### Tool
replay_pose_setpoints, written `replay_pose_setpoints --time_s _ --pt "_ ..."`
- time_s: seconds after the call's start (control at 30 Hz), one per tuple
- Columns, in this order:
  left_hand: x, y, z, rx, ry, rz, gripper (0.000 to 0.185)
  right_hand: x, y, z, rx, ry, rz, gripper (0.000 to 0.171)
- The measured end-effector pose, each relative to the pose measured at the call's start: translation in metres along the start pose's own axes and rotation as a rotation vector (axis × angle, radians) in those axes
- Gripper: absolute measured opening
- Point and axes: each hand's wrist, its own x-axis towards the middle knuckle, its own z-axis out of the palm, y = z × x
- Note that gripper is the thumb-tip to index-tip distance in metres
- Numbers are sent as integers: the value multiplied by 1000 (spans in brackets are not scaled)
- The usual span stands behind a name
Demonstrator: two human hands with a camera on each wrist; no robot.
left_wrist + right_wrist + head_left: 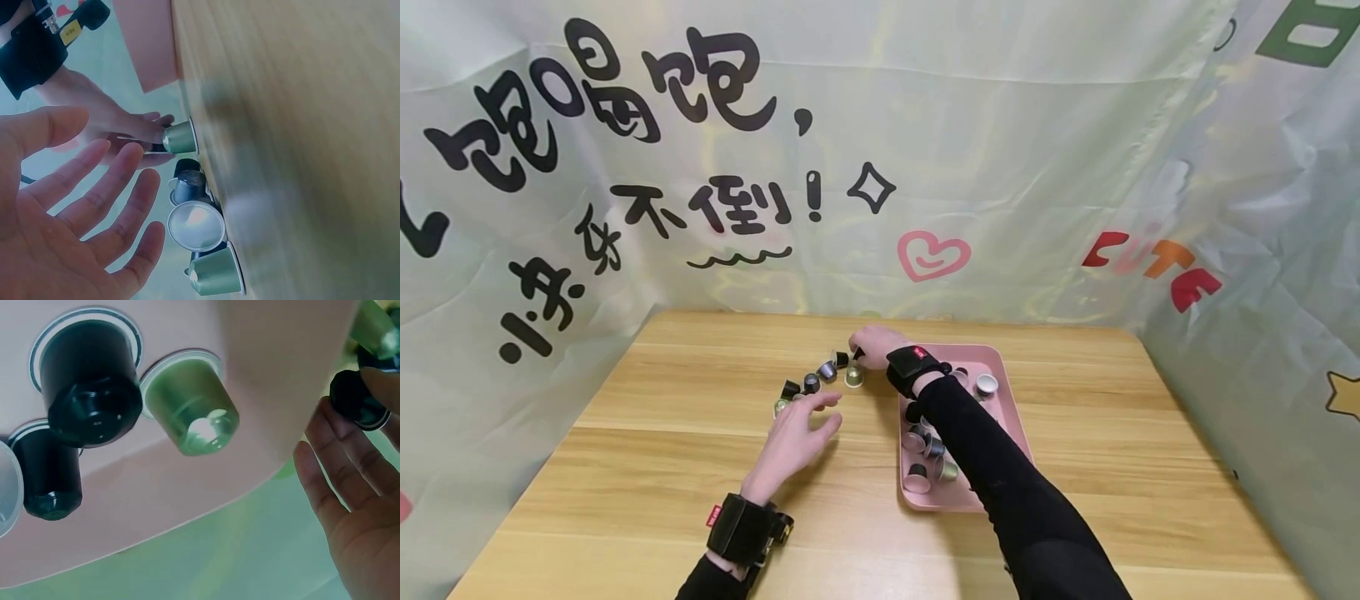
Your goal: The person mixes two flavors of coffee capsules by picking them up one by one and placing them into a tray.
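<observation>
A: Capsules, a curved row of them, sit on the wooden counter (700, 433) just left of a pink tray (992, 417). What is the right hand (874, 343) doing?

B: It reaches over the tray's far left corner to the far end of the row. Its fingertips pinch a small black capsule (357, 400), seen best from the right wrist, where the fingers curl round the dark cup. A green capsule (853, 377) stands on the counter just beside that hand, wide rim down.

A: And the left hand (793, 437)?

B: Spread and relaxed, fingers straight, holding nothing. It hovers at the near end of the row, its fingertips close to the dark capsules (808, 383) there. I cannot tell whether it touches any of them.

A: What does the left wrist view add?

B: A second green capsule (215, 274) at the near end, a silver-topped capsule (195, 226) beside it, then darker ones leading toward the right hand.

A: What is in the tray?

B: Several more capsules (925, 458) clustered in its near half, partly hidden by the black sleeve (1000, 483), and a white capsule (986, 384) near the far end. From the right wrist, black ones and a green one show against the pink.

A: Anything around?

B: A pale printed backdrop (925, 167) stands behind and beside the counter.
</observation>
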Motion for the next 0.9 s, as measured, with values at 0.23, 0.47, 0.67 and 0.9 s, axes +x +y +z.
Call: replay_pose_setpoints --time_s 0.23,0.47,0.67,0.9 --pt "0 0 0 -1 -3 -11 39 -9 5 -10 106 78 -123 19" --pt "-1 2 -1 -17 -8 -18 40 -26 3 -23 124 115 -121 10" --pt "-2 2 -2 -22 -8 -20 42 -43 8 -33 142 154 -97 15" --pt "-2 3 -1 -25 -17 -27 42 -65 10 -42 139 181 -86 16"
